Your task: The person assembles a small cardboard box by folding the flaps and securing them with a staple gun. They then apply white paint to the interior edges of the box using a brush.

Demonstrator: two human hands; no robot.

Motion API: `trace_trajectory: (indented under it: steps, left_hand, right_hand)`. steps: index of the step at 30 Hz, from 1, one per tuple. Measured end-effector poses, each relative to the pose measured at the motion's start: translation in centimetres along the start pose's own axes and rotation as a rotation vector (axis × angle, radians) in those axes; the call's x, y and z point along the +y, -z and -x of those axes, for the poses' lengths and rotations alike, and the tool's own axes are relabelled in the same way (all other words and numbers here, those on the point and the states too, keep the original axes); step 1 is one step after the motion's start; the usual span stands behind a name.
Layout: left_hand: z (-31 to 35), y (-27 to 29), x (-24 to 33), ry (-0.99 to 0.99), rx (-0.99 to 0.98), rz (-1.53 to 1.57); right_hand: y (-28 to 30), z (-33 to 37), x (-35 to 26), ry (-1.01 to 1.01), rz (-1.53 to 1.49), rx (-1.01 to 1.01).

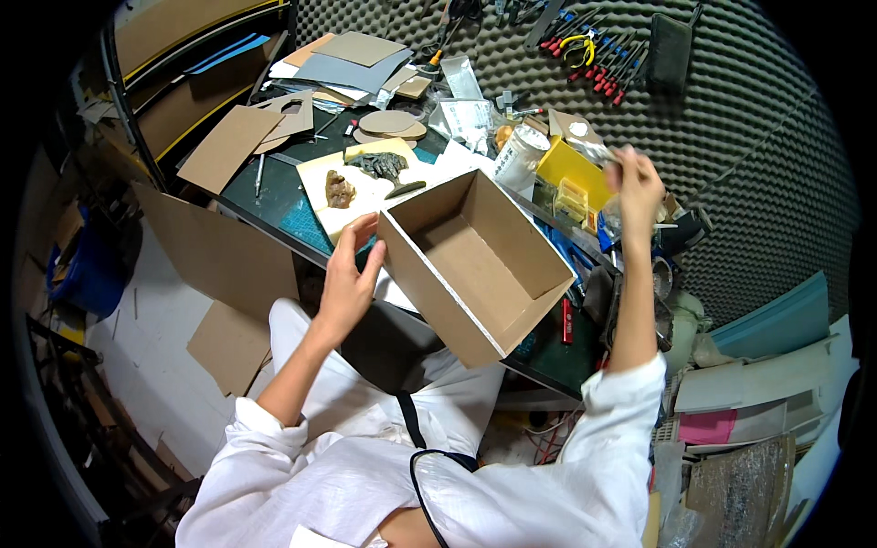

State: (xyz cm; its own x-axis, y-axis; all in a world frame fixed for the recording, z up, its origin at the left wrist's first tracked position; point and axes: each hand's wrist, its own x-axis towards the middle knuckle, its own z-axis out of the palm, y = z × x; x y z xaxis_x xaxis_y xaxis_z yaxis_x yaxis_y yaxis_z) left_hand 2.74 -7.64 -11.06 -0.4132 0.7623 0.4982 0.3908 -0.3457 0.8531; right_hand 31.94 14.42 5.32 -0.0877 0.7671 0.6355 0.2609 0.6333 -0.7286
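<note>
An open-topped brown cardboard box [484, 260] rests tilted at the table's near edge, with a white line along its left rim. My left hand [352, 274] holds the box by its upper left corner, fingers and thumb against the side. Off to the right, my raised right hand [637, 187] has its fingers pinched together. What they hold, if anything, is too blurred to make out. Just left of those fingers lies a piece of board with a white blob [579, 130] on it. A white tub [523, 155] stands behind the box, beside a yellow box [574, 172].
The dark green worktable [239, 194] carries a cream board [320, 187] with dark lumps, stacked cardboard sheets [352, 68] and a red-cased tool [567, 321]. Screwdrivers [607, 73] hang on the foam wall. Cardboard panels [215, 247] lean at left, near a blue bin [87, 269].
</note>
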Motion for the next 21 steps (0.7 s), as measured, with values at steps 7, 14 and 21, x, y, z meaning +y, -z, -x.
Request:
trace_trajectory:
  steps: [7, 14, 21]
  left_hand:
    - [7.2, -2.3, 3.5, -0.133, -0.175, -0.1]
    - [6.3, -4.6, 3.5, -0.169, -0.255, -0.199]
    - [3.8, -3.8, 2.5, -0.175, -0.355, -0.148]
  right_hand:
    - [-4.9, -5.4, 0.6, -0.093, -0.102, -0.177]
    - [1.0, 10.7, -8.5, -0.012, -0.132, -0.082]
    - [1.6, 24.4, -11.9, -0.096, -0.134, -0.001]
